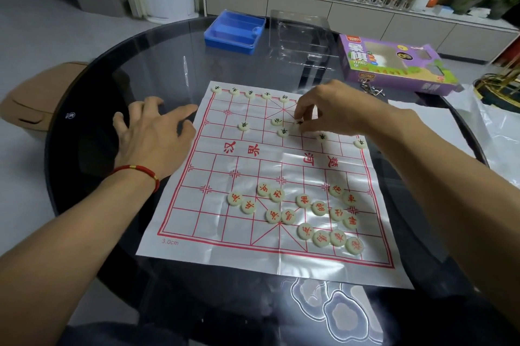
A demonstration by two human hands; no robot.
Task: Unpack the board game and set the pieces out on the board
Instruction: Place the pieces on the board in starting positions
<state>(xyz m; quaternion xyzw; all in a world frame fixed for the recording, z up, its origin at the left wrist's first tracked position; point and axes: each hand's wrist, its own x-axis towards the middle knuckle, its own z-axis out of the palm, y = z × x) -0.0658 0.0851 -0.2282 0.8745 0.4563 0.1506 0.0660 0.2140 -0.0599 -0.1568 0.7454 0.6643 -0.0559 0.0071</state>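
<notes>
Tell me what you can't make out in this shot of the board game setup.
- Head view: the piece the right hand pinches; fingers cover its character.
- Far-right corner of the board: hidden behind that hand.
- Blue tray: contents too small to tell.

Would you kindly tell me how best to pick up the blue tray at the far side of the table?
Grip the blue tray by its two long walls, coming from above: it sits flat and open-topped, with its raised rim exposed.
</notes>
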